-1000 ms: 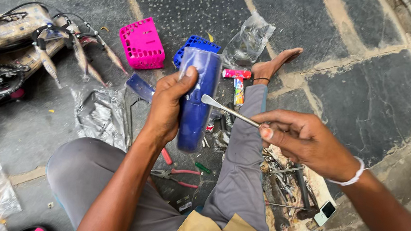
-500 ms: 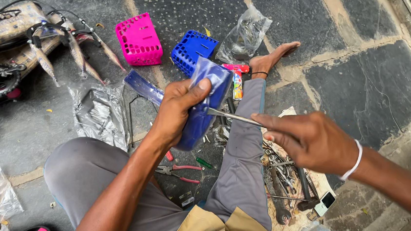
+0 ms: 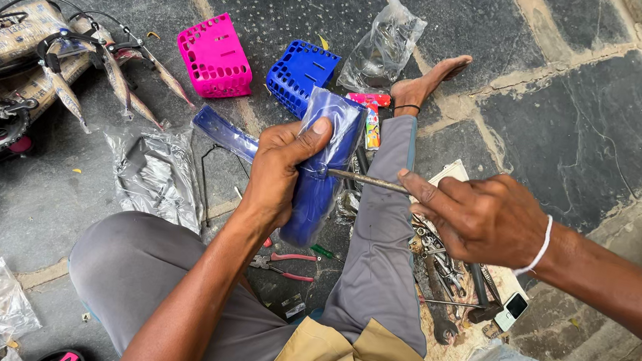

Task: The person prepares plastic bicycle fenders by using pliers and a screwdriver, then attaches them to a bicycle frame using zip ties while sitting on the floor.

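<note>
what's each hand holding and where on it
Left hand wraps the upper part of a plastic-wrapped blue part. Right hand pinches a thin metal rod at its near end.

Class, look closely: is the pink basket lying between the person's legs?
No, the pink basket lies on the stone floor beyond the knees, left of the blue basket.

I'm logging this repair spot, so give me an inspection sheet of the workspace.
Surface: grey stone paving, dusty.
Job's things: blue plastic part in clear wrap; thin metal rod touching its side.
Clutter: pink basket, blue basket, clear bags, red-handled pliers, wrenches on paper.
Grippers: left hand grips the part; right hand holds the rod.
Cables: black cables on wrapped bicycle frame.
Surroundings: nothing seen.
</note>
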